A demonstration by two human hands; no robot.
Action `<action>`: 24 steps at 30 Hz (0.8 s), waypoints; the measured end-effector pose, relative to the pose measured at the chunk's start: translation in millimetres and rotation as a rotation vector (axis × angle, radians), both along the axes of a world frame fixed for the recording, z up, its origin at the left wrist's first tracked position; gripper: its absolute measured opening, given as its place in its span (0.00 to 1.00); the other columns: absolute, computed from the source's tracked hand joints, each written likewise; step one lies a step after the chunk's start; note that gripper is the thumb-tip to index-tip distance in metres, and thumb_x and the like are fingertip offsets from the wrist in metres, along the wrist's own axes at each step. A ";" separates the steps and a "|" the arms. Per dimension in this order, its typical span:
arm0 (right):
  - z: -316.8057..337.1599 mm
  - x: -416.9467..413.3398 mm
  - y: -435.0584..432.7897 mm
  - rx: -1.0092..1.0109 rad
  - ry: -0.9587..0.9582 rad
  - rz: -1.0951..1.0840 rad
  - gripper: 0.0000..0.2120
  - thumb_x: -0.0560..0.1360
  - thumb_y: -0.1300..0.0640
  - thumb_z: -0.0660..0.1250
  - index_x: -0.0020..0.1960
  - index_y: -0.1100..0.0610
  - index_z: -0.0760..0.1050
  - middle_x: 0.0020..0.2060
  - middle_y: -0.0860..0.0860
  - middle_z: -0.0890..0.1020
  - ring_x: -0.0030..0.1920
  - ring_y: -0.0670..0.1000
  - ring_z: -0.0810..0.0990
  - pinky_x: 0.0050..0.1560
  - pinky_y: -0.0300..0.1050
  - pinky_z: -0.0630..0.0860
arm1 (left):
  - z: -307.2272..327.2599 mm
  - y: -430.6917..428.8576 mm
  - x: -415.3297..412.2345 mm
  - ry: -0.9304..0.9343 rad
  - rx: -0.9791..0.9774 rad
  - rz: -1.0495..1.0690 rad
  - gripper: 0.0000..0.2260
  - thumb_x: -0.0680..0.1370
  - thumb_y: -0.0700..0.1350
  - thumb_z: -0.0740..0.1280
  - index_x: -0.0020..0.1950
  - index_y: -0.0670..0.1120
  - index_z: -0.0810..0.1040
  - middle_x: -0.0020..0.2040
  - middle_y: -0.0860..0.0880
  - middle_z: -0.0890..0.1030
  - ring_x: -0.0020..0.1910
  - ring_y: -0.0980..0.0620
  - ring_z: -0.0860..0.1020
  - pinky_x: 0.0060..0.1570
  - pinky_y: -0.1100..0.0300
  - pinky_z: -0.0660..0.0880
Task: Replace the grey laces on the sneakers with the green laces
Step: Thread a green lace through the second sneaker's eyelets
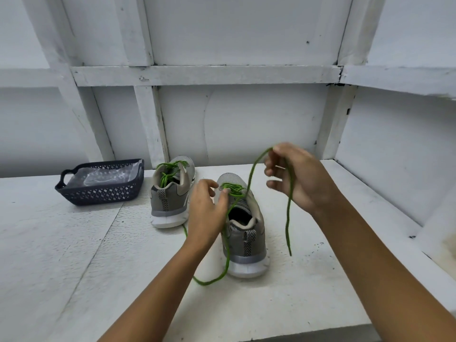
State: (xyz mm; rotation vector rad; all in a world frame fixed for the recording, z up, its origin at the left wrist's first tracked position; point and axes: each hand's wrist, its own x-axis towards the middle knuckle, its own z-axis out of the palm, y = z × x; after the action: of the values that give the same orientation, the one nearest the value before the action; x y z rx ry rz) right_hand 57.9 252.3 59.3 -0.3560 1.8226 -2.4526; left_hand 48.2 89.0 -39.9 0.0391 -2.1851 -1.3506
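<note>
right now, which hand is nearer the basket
Left. The left hand is on the near sneaker, with the other sneaker between it and the basket. The right hand is raised farther right, holding the green lace.

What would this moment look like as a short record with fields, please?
left grip: pinches lace at near sneaker eyelets
right grip: holds one lace end raised, tip hanging free
other lace end: trails past the heel onto table
far sneaker: green lace threaded
basket: on table, left of far sneaker, clear plastic inside
</note>
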 end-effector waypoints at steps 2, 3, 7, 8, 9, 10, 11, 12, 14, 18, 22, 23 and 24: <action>11.0 -9.8 -11.1 -0.119 -0.084 -0.072 0.12 0.79 0.59 0.58 0.37 0.56 0.70 0.26 0.49 0.74 0.26 0.47 0.72 0.27 0.35 0.70 | 15.0 3.6 8.1 0.071 0.044 -0.075 0.06 0.78 0.47 0.64 0.45 0.46 0.75 0.35 0.53 0.74 0.37 0.52 0.73 0.40 0.55 0.70; 16.8 -14.4 -17.0 -0.179 -0.115 -0.093 0.11 0.78 0.60 0.58 0.37 0.57 0.70 0.26 0.50 0.74 0.25 0.47 0.73 0.26 0.35 0.70 | 23.5 5.9 12.0 0.068 0.072 -0.162 0.09 0.79 0.48 0.63 0.44 0.46 0.77 0.31 0.55 0.75 0.33 0.55 0.73 0.37 0.56 0.69; 33.8 -29.4 -36.0 -0.333 -0.159 -0.148 0.11 0.78 0.61 0.58 0.36 0.59 0.70 0.24 0.51 0.75 0.24 0.48 0.75 0.27 0.36 0.73 | 49.4 15.3 22.8 -0.153 0.100 -0.592 0.17 0.81 0.52 0.57 0.52 0.43 0.81 0.25 0.57 0.71 0.26 0.63 0.70 0.32 0.69 0.65; 35.7 -32.5 -39.1 -0.349 -0.164 -0.158 0.11 0.78 0.61 0.58 0.36 0.59 0.70 0.24 0.51 0.75 0.24 0.48 0.75 0.27 0.36 0.73 | 51.9 16.1 22.9 -0.191 0.099 -0.652 0.16 0.81 0.51 0.58 0.53 0.43 0.81 0.25 0.56 0.70 0.26 0.62 0.69 0.30 0.71 0.65; 36.6 -34.9 -41.2 -0.359 -0.168 -0.167 0.11 0.78 0.61 0.58 0.36 0.59 0.70 0.24 0.51 0.75 0.24 0.48 0.75 0.27 0.36 0.73 | 52.7 16.3 21.8 -0.210 0.091 -0.681 0.14 0.80 0.50 0.59 0.53 0.44 0.81 0.26 0.56 0.69 0.26 0.61 0.67 0.29 0.71 0.64; 36.5 -37.6 -42.7 -0.370 -0.172 -0.174 0.11 0.78 0.61 0.58 0.36 0.59 0.70 0.25 0.52 0.75 0.24 0.48 0.75 0.28 0.36 0.73 | 53.4 15.5 20.1 -0.226 0.100 -0.691 0.11 0.80 0.48 0.61 0.51 0.45 0.81 0.27 0.55 0.68 0.26 0.60 0.66 0.28 0.70 0.63; 35.4 -40.7 -42.7 -0.380 -0.175 -0.181 0.11 0.78 0.61 0.58 0.37 0.59 0.70 0.26 0.52 0.75 0.25 0.48 0.75 0.28 0.36 0.74 | 53.2 14.3 17.1 -0.246 0.133 -0.698 0.10 0.80 0.46 0.62 0.48 0.45 0.82 0.26 0.54 0.68 0.26 0.59 0.66 0.27 0.69 0.62; 33.0 -43.6 -41.5 -0.384 -0.178 -0.185 0.11 0.78 0.61 0.57 0.37 0.59 0.70 0.27 0.52 0.75 0.26 0.48 0.75 0.29 0.37 0.74 | 53.5 12.7 14.4 -0.267 0.184 -0.704 0.09 0.80 0.45 0.62 0.46 0.44 0.81 0.26 0.54 0.69 0.25 0.58 0.65 0.27 0.67 0.61; 23.9 -50.1 -36.5 -0.324 -0.199 -0.179 0.12 0.79 0.58 0.56 0.38 0.59 0.71 0.30 0.53 0.76 0.30 0.49 0.76 0.33 0.40 0.75 | 55.1 8.6 7.2 -0.285 0.299 -0.699 0.10 0.80 0.43 0.62 0.44 0.43 0.80 0.25 0.54 0.70 0.24 0.57 0.63 0.27 0.64 0.59; -11.2 -48.9 -23.4 0.021 -0.333 -0.059 0.17 0.80 0.56 0.51 0.45 0.63 0.75 0.39 0.57 0.77 0.39 0.53 0.78 0.42 0.46 0.75 | 61.9 -2.3 -11.4 -0.292 0.476 -0.651 0.11 0.81 0.42 0.61 0.42 0.42 0.80 0.25 0.53 0.71 0.22 0.58 0.63 0.24 0.67 0.59; -36.2 -31.1 -15.9 0.165 -0.348 0.127 0.15 0.79 0.60 0.53 0.48 0.64 0.77 0.40 0.58 0.82 0.42 0.55 0.81 0.47 0.46 0.77 | 67.2 -6.7 -29.2 -0.337 0.486 -0.592 0.11 0.81 0.43 0.61 0.43 0.42 0.79 0.25 0.54 0.71 0.23 0.59 0.64 0.24 0.68 0.61; -38.9 -28.8 -15.5 0.195 -0.323 0.156 0.14 0.79 0.61 0.55 0.49 0.64 0.78 0.41 0.58 0.83 0.42 0.54 0.82 0.47 0.45 0.77 | 67.7 -6.0 -33.0 -0.345 0.481 -0.580 0.11 0.81 0.43 0.61 0.43 0.42 0.79 0.25 0.54 0.71 0.23 0.59 0.64 0.23 0.68 0.61; -41.1 -27.0 -15.4 0.236 -0.289 0.169 0.12 0.79 0.61 0.57 0.50 0.63 0.78 0.41 0.58 0.83 0.42 0.53 0.82 0.46 0.44 0.78 | 67.6 -4.8 -36.2 -0.351 0.475 -0.571 0.11 0.81 0.43 0.61 0.43 0.42 0.79 0.25 0.54 0.71 0.23 0.59 0.65 0.23 0.68 0.61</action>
State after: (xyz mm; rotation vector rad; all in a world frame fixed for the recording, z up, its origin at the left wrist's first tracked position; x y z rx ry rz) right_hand 30.9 236.9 18.1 -0.1246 1.8439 -2.0286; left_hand 12.0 84.2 27.6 -0.1977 -2.1814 -2.3182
